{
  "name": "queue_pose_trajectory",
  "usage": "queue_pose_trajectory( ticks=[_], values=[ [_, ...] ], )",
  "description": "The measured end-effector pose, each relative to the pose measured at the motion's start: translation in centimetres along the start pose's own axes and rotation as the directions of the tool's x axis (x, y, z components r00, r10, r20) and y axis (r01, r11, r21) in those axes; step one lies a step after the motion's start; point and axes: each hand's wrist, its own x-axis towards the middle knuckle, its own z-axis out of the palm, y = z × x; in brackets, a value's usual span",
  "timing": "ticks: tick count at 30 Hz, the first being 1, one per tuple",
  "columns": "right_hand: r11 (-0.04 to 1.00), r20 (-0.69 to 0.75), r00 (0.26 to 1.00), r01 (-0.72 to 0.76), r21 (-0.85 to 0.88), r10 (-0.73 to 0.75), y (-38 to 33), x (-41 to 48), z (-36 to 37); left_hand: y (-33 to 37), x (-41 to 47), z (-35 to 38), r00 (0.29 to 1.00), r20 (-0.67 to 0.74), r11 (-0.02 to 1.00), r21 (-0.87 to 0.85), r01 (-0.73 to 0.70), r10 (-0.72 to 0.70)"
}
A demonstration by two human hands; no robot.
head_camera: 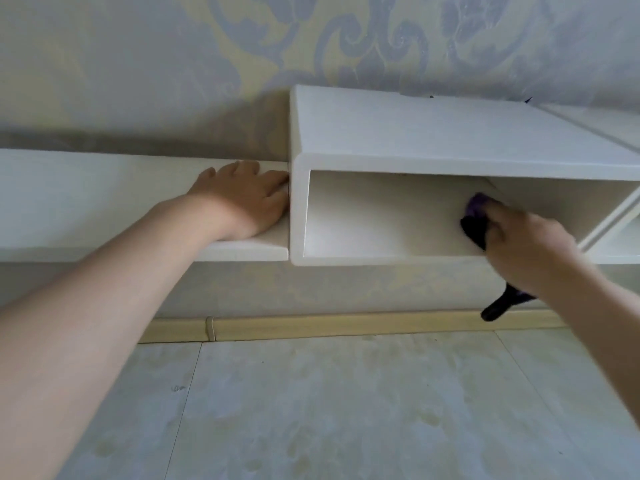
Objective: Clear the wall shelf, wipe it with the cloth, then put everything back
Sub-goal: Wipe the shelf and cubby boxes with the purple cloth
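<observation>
Reaching over the pale floor tiles from the lower left of the frame, the left forearm leads to the left hand. It lies flat on the low board at centre left, its relaxed, straight fingers touching the outer side wall of the box compartment. It holds nothing and seems to be there as a brace while the other arm works.

At the right edge, the right hand is curled round the purple cloth. It presses the bunched front end inside the open compartment, close to the right-hand divider, while a dark tail hangs below the wrist.

The wall shelf shows no objects in that compartment or on its top, so the clearing looks done and wiping is the step in hand. The things to go back are out of view. A second compartment begins at the far right edge.

Behind, a beige skirting strip runs along the foot of the wall, and patterned blue-grey wallpaper fills the upper frame.
</observation>
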Motion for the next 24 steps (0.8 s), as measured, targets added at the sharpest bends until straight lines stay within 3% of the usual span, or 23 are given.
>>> queue_pose_trajectory(
  ticks=[1, 3, 6, 10, 13, 17, 21, 24],
  values=[
    [1.000, -0.012, 1.000, 0.020, 0.023, -0.020, -0.5, -0.7, 0.3, 0.1, -0.1, -0.4, 1.000, 0.009, 1.000, 0.011, -0.002, 0.002],
    [0.975, -0.123, 0.971, 0.213, 0.060, -0.204, -3.2, -2.3, 1.8, 0.3, -0.2, -0.6, 1.000, 0.014, 0.999, 0.037, -0.001, 0.000],
    [0.832, -0.202, 0.858, 0.510, 0.217, -0.473, -8.0, -5.9, 2.9, 0.4, -0.8, -1.1, 1.000, -0.011, 1.000, -0.013, -0.002, 0.002],
    [0.761, -0.145, 0.866, 0.492, 0.423, -0.479, -10.9, -8.3, 1.9, -1.1, -2.5, -2.8, 0.999, -0.035, 0.970, -0.245, -0.008, 0.000],
    [0.671, -0.091, 0.861, 0.452, 0.588, -0.500, -13.1, -10.1, 0.4, -3.3, -4.4, -3.7, 0.995, 0.042, 0.976, -0.204, -0.077, 0.088],
    [0.574, -0.018, 0.852, 0.368, 0.732, -0.523, -17.5, -11.5, -2.3, -5.7, -6.3, -5.3, 0.978, 0.194, 0.990, -0.134, -0.046, 0.072],
    [0.605, 0.004, 0.864, 0.350, 0.716, -0.504, -21.2, -10.4, -4.5, -7.9, -7.8, -7.7, 0.951, 0.310, 1.000, -0.001, 0.000, 0.001],
    [0.715, 0.042, 0.886, 0.343, 0.609, -0.461, -24.1, -9.5, -4.5, -11.2, -8.7, -9.0, 0.941, 0.327, 0.995, 0.066, 0.072, -0.090]
  ],
)
